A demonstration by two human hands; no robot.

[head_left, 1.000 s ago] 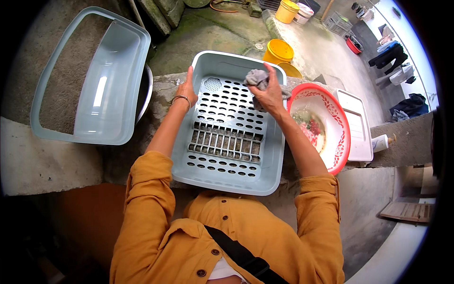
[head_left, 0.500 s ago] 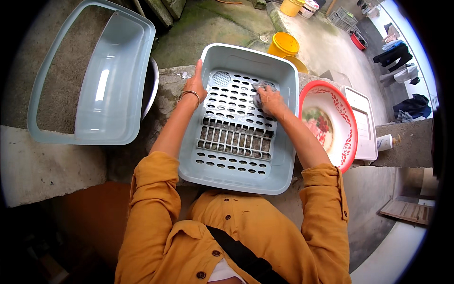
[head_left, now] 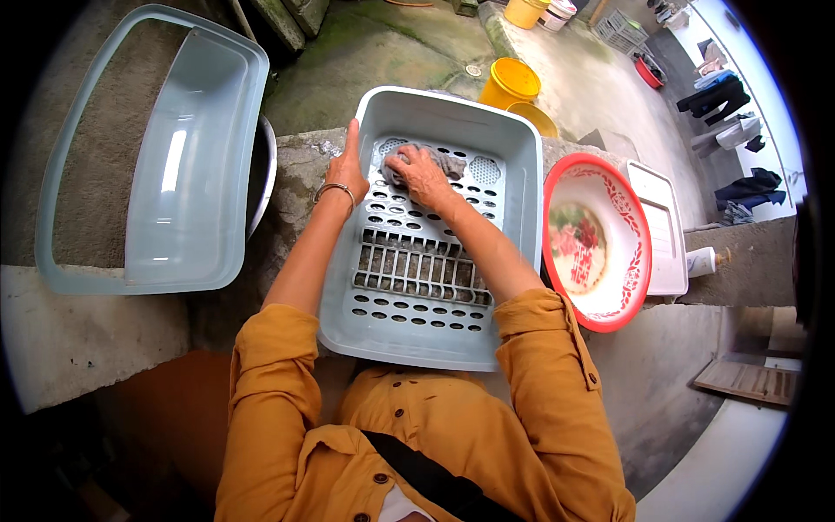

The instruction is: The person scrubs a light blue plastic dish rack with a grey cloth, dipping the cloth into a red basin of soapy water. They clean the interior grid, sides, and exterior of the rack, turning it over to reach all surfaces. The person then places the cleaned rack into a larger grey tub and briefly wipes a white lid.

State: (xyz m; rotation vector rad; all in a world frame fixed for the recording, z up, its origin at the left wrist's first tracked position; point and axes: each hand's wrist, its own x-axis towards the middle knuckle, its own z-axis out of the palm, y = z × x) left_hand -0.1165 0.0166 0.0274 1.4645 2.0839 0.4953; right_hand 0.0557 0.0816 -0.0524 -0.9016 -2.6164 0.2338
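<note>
A: Where is the rag?

B: The bunched grey cloth (head_left: 450,164) lies on the far part of the perforated floor inside a pale grey-blue rectangular plastic basket (head_left: 417,344). The right hand (head_left: 424,180) is over it, fingers curled down and gripping it.

A: And the left hand (head_left: 346,174)?

B: It is at the basket's left wall, a bangle on its wrist, one digit straight along the rim. The other fingers are mostly hidden, so I cannot tell how tightly they close.

A: What is all this standing on?

B: A rough, stained grey concrete ledge (head_left: 300,157). Just right of the basket sits a white round basin with a red rim and floral pattern (head_left: 619,228). Beyond it lie a flat white rectangular tray-like piece (head_left: 663,224) and a white bottle (head_left: 700,262).

A: To the left?

B: A pale blue plastic cover with a clear curved panel (head_left: 174,183), overlapping a round metal vessel (head_left: 267,170).

A: And the space around?

B: A courtyard: a concrete floor greened with moss (head_left: 374,56), a round yellow bucket (head_left: 511,84) past the ledge, a grey slatted crate (head_left: 619,33) farther off, and dark and pale laundry (head_left: 726,97) against the white wall at the right.
</note>
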